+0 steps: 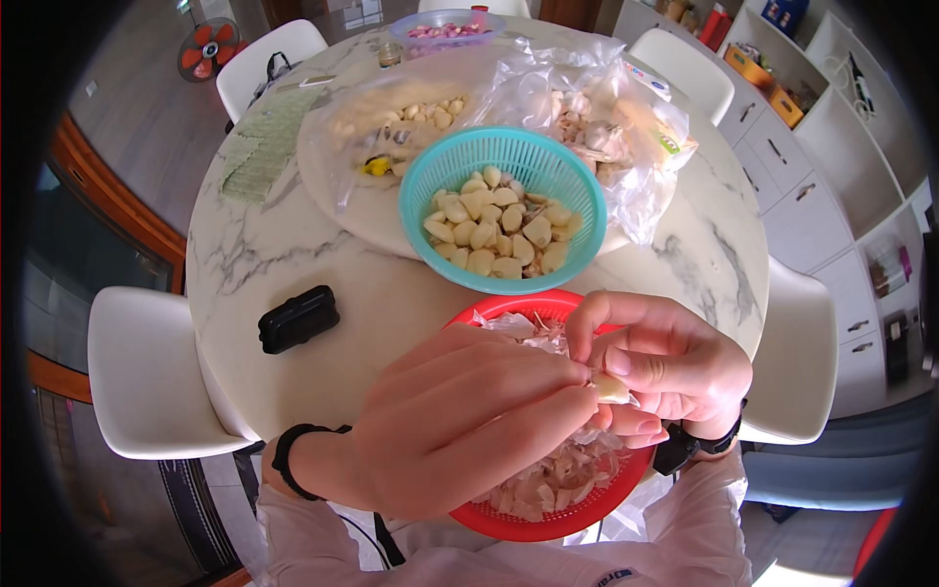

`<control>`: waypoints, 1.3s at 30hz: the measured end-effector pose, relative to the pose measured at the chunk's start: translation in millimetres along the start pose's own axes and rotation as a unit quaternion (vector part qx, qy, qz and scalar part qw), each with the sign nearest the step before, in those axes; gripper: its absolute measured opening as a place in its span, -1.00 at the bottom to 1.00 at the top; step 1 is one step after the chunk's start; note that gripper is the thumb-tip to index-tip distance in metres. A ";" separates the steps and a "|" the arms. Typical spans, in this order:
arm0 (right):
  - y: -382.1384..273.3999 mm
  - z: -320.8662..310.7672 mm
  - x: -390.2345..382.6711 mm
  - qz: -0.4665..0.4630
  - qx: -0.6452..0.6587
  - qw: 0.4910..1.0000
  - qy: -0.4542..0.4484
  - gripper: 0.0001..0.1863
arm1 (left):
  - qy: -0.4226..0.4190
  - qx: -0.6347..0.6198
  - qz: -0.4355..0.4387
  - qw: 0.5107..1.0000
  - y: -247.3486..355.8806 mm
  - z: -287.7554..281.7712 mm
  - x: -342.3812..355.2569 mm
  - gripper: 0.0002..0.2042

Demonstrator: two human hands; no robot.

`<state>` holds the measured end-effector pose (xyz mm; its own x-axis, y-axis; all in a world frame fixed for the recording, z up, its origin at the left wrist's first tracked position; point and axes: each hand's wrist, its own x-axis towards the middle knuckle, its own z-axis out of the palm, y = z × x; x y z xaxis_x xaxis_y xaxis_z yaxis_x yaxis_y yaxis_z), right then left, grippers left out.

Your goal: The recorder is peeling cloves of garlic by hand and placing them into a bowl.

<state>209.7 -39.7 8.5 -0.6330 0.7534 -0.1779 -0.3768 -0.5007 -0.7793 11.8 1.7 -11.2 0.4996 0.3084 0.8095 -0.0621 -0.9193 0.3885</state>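
A pale garlic clove [611, 390], with papery skin at its end, sits between my two hands. My right hand [675, 367] pinches it with thumb and fingers. The fingertips of my left hand [469, 416] are closed against the clove's near end, where they seem to grip its skin. Both hands are above a red basket [626, 499] holding loose garlic skins [548, 479]. Just beyond stands a turquoise basket [430, 186] with many peeled cloves [499, 225] in it. My left palm faces away, so part of its grip is hidden.
Behind the turquoise basket lie a clear bag of garlic bulbs [597, 127] and another bag with cloves [430, 115]. A black case [299, 319] rests on the marble table [264, 245] at left, near a green cloth [262, 147]. Farther back is a bowl of purple pieces [448, 31].
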 end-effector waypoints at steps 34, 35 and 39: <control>8.5 -8.4 10.5 0.012 0.000 1.000 0.017 -0.77 | -0.050 0.042 -0.082 0.995 3.1 -1.6 7.6 -0.80; 9.2 -10.8 9.9 0.009 -0.014 1.000 0.016 -0.76 | -0.048 0.038 -0.085 0.994 3.2 -1.7 7.9 -0.80; 0.5 4.5 6.3 -0.006 -0.068 0.996 0.063 -0.70 | -0.061 0.038 -0.092 0.993 3.2 -2.4 7.9 -0.80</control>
<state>202.4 -37.1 9.7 -0.5355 0.8112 -0.2349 -0.2840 -0.4350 -0.8545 13.5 1.7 -2.5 0.5971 0.4448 0.6675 0.1030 -0.8678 0.4861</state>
